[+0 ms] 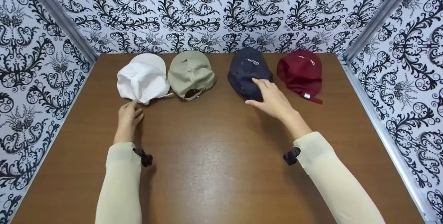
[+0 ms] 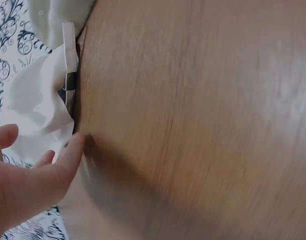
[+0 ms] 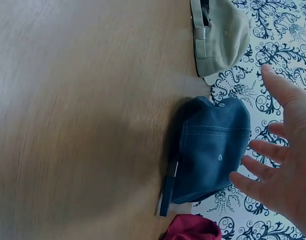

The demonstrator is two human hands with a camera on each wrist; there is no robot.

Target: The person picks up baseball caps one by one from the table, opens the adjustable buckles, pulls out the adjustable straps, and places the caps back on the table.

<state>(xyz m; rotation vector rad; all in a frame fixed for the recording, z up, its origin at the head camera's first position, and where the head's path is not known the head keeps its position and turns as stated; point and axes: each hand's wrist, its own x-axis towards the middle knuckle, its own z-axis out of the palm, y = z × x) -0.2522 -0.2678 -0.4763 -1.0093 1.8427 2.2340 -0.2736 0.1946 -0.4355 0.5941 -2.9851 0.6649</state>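
Observation:
Four caps lie in a row along the table's far edge. At the near edge of the white cap (image 1: 142, 80) is my left hand (image 1: 128, 115), fingertips right at the fabric and fingers loosely bent; the left wrist view shows this cap (image 2: 40, 100) with its back strap. Over the navy cap (image 1: 246, 70), my right hand (image 1: 273, 101) hovers with spread fingers and holds nothing. In the right wrist view the navy cap (image 3: 213, 150) shows whole beside those spread fingers. Between these two sits the olive-beige cap (image 1: 190, 73).
To the right of the navy cap lies a dark red cap (image 1: 303, 73), its strap trailing toward me. Patterned walls (image 1: 221, 16) enclose the brown table (image 1: 207, 154) at the back and both sides. A small black camera is strapped on each wrist.

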